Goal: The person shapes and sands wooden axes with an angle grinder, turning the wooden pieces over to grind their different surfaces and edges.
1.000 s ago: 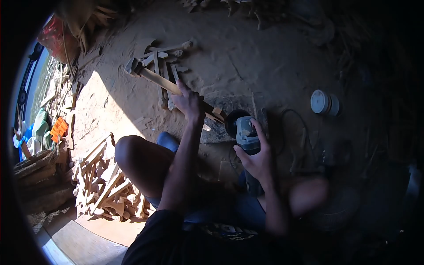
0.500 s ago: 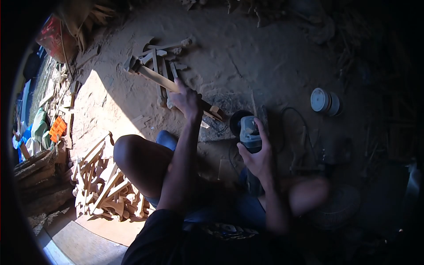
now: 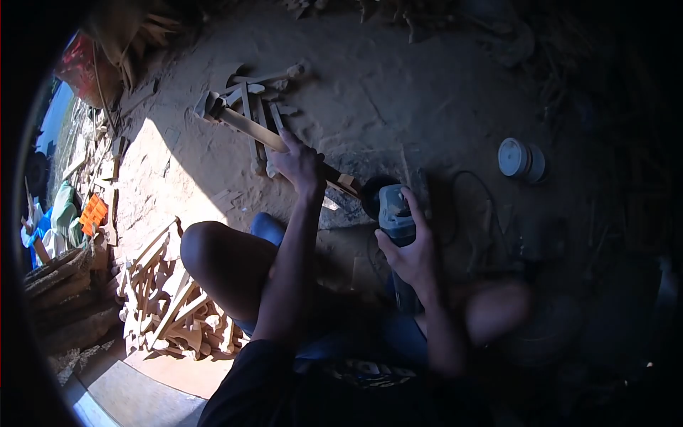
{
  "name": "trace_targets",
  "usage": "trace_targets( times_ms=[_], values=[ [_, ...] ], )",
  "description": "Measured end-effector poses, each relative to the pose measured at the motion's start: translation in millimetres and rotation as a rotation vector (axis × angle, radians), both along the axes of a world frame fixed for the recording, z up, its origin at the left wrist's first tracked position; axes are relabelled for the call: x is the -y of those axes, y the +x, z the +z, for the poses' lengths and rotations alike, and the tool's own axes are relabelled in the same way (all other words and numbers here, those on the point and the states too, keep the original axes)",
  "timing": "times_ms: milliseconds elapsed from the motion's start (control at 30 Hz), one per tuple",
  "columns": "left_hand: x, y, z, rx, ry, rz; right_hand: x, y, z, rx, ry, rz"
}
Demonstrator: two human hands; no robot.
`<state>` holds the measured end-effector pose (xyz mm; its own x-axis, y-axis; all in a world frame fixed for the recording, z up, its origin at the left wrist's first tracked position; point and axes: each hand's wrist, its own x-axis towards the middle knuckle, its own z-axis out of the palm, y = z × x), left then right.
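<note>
My left hand (image 3: 300, 165) is closed around a long wooden handle (image 3: 252, 130), which has a dark, blocky head at its upper left end. The handle's lower right end lies at the disc of an angle grinder (image 3: 396, 212); whether they touch is hard to tell. My right hand (image 3: 413, 252) grips the grinder's body, with a finger stretched along its top. Beneath the handle's end is a dark flat block (image 3: 348, 213) on the ground.
Several carved wooden pieces (image 3: 247, 107) lie beyond my left hand. A sunlit heap of wooden pieces (image 3: 174, 313) is beside my knee. A white-lidded container (image 3: 514, 158) stands at the right, near a dark cable (image 3: 487, 192). Orange bricklike material (image 3: 93, 213) lies far left.
The grinder moved slightly right, away from the handle's end, then back left against or near it. The left hand and handle have shifted slightly left in view.
</note>
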<state>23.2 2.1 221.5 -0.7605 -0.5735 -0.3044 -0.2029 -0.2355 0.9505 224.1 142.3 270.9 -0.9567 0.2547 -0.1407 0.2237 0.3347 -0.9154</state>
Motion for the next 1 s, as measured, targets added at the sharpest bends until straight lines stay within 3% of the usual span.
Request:
trace_targets(
  times_ms=[333,733,933,1000],
  values=[
    [3.2,-2.1,-19.3,-0.137,-0.068,-0.034,-1.0,0.1,-5.2,-0.067,0.027,0.012],
    [-1.7,-3.4,-19.5,-0.117,-0.015,-0.038,-1.0,0.4,-5.3,-0.056,-0.02,0.002],
    [5.0,-17.1,-44.1,-0.159,-0.184,-0.015,0.2,2.4,-7.5,-0.057,0.006,-0.015],
    [2.4,-11.5,-34.5,-0.121,-0.099,-0.023,0.6,2.8,-8.6,-0.075,0.001,-0.021]
  ],
)
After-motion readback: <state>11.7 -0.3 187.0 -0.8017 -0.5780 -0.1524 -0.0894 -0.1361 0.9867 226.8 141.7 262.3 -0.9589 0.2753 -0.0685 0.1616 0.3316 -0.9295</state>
